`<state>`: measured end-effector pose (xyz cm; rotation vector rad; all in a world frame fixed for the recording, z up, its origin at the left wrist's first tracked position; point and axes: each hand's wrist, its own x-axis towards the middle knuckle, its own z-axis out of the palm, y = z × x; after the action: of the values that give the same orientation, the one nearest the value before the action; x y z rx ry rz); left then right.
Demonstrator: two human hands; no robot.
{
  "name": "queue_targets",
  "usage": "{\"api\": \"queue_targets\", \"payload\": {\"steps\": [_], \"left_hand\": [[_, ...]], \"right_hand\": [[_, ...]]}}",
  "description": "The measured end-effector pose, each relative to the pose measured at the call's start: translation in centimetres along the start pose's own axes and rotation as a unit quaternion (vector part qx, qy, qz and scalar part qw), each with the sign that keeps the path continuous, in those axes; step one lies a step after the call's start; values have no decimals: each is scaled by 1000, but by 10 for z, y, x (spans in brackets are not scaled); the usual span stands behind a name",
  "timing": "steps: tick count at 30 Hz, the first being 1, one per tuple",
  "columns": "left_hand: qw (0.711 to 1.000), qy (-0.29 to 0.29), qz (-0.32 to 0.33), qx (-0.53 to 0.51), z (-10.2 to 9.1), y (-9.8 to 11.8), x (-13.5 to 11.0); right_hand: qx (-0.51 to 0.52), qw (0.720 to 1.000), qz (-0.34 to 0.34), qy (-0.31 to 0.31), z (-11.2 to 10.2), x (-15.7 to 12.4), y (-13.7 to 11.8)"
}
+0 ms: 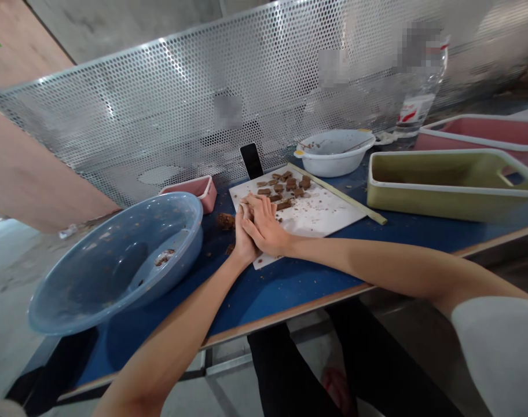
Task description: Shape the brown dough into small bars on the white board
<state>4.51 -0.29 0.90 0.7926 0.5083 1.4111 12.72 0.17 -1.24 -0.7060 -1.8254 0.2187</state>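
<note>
Above the near left part of a white board [325, 217], my left hand [244, 240] and my right hand [266, 227] are pressed palm to palm. The right lies over the left, its fingers fairly straight and close together. Whatever is between the palms, if anything, is hidden. Just beyond the fingers, several small brown clay-like pieces [291, 183] lie on the board among crumbs. A rough brown lump [225, 221] sits on the blue table left of my hands.
A large blue basin [116, 255] stands at the left, with a small pink box [208, 194] behind it. A phone [251, 161] leans at the back. A pale stick [340, 194] lies along the board; a white basin [333, 162], green bin [446, 200], pink bin [485, 130] and bottle [414, 110] stand right.
</note>
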Motion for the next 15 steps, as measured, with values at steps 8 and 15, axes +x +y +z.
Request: {"api": "queue_targets", "payload": {"steps": [8, 15], "left_hand": [[1000, 2, -8, -9, -4, -2, 2], [1000, -11, 0, -10, 0, -2, 0]], "right_hand": [[-13, 1000, 17, -8, 1, 0, 1], [-11, 1000, 15, -7, 0, 1, 1]]}}
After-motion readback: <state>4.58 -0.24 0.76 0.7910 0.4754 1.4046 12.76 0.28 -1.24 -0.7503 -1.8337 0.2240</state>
